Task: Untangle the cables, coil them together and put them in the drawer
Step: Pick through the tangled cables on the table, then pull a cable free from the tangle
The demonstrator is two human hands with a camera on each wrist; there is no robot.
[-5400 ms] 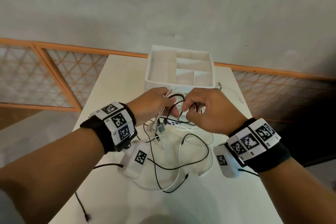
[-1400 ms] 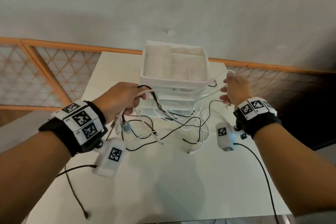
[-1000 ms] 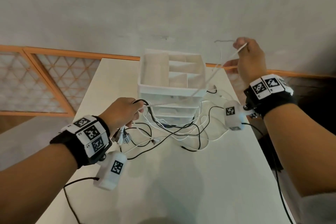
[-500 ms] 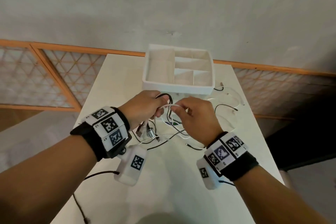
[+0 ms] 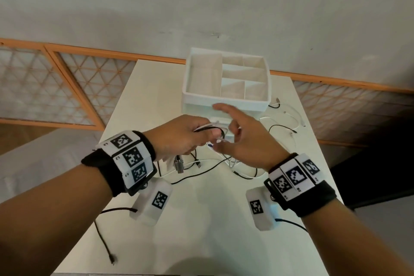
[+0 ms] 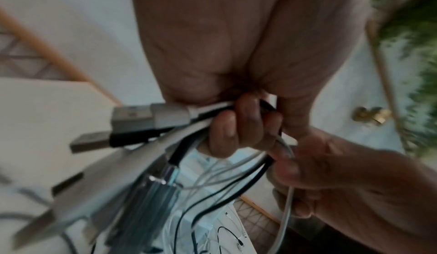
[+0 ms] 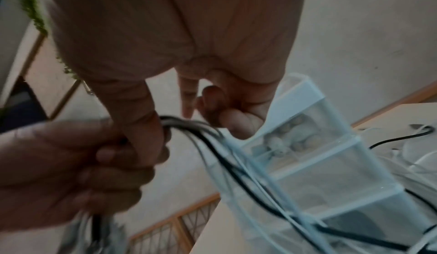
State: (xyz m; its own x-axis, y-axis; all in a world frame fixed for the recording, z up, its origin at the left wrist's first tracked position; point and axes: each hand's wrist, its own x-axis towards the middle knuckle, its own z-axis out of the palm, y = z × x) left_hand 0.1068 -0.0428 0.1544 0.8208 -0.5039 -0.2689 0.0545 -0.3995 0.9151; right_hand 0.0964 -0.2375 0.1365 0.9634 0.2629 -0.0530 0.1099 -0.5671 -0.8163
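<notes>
- The left hand (image 5: 179, 135) is clamped round a bundle of black and white cables (image 6: 227, 166). The plug ends (image 6: 132, 119) all stick out on one side of the fist. That looks like an anchor grip, so the loops can be gathered against it.
- The right hand (image 5: 244, 141) sits just right of the left, touching the bundle. From the left wrist view, its thumb and fingers pinch one pale strand (image 6: 287, 198). From the head view, its forefinger is stretched out towards the far side. I judge it is feeding the next loop into the coil.
- The loose tails (image 5: 284, 127) trail over the white table (image 5: 201, 242), near and right of the hands. So the coiling is only part done.
- The drawer unit (image 5: 226, 80) stands at the far end of the table, just beyond the hands. Its open top tray is split into several compartments, and each shows nothing inside.
- Below the tray, from the right wrist view, the clear drawers (image 7: 331, 164) are closed. The top one holds small pale items, too blurred to name.
- No cable is in a drawer yet.
</notes>
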